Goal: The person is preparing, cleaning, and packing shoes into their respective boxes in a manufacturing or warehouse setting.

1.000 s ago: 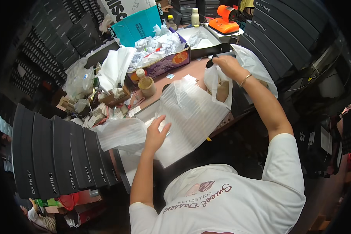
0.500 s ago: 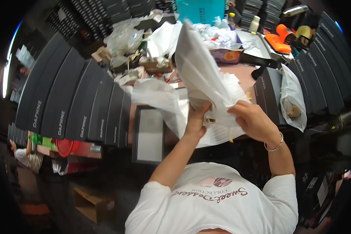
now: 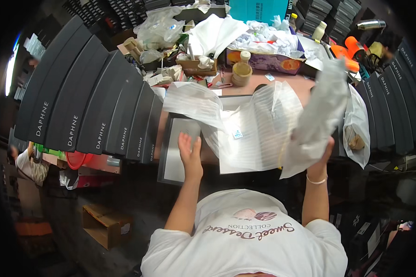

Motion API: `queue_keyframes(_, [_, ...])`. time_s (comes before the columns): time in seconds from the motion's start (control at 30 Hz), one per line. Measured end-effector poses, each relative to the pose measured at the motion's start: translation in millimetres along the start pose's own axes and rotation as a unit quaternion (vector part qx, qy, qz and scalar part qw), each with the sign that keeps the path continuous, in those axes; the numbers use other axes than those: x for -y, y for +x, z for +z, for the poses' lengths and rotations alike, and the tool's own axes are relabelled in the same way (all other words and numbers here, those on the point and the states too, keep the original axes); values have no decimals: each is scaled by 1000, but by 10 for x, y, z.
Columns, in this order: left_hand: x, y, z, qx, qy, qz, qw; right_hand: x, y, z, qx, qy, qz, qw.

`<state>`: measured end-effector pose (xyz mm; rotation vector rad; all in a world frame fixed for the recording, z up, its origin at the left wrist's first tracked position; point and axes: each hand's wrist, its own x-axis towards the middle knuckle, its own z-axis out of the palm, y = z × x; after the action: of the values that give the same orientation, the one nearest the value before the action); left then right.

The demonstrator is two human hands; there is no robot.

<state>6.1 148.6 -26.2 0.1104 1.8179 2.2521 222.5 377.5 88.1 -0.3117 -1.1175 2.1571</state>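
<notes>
My right hand (image 3: 322, 159) grips a white translucent bag (image 3: 316, 108), partly smeared by motion; its contents are hidden. The bag stands raised at the right of the work spot, with my fingers mostly behind it. My left hand (image 3: 190, 154) holds nothing, its fingers apart, over a dark-rimmed box part with a pale inside (image 3: 176, 168). Between my hands, white ribbed wrapping paper (image 3: 259, 131) lies spread over an open box, with a small blue-and-white sticker (image 3: 237, 134) on it. Another piece of wrapping paper (image 3: 192, 99) folds out to the left.
Dark shoe boxes (image 3: 85, 101) stand in a row at left, and more boxes (image 3: 397, 101) at right. A second white bag (image 3: 357, 134) leans against the right ones. Behind are a jar (image 3: 241, 74), a purple carton (image 3: 263, 62) of crumpled paper, and an orange tape dispenser (image 3: 351, 48).
My left hand has let go of the bag and moved left. My right hand has carried the bag right, uncovering the wrapping paper and the jar.
</notes>
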Motion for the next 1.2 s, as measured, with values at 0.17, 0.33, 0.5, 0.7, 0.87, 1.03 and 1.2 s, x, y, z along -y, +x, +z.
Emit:
queue_keyframes(0.17, [690,535,-82,82,-220,-221,947,-1015,309,301,23,-161,361,918])
queue_keyframes(0.33, [496,395,6,117,-132,-172,969,-1944,316,15,237,-644,249,683])
queue_keyframes(0.5, [323,-178,-343,-116,-253,-213,937,-1883,272,-89,140,-488,237,828])
queue_keyframes(0.7, [172,-443,-357,-38,-110,-64,991,-1670,209,7,228,-528,148,804])
queue_keyframes(0.87, [-129,-718,-172,212,243,264,909,-2091,242,-89,240,-659,155,695])
queue_keyframes(1.03, [-242,-652,-221,172,282,130,935,-1841,264,88,237,-660,170,693])
queue_keyframes(1.2, [-86,-593,160,438,387,251,771,-2122,237,-281,265,-642,133,707])
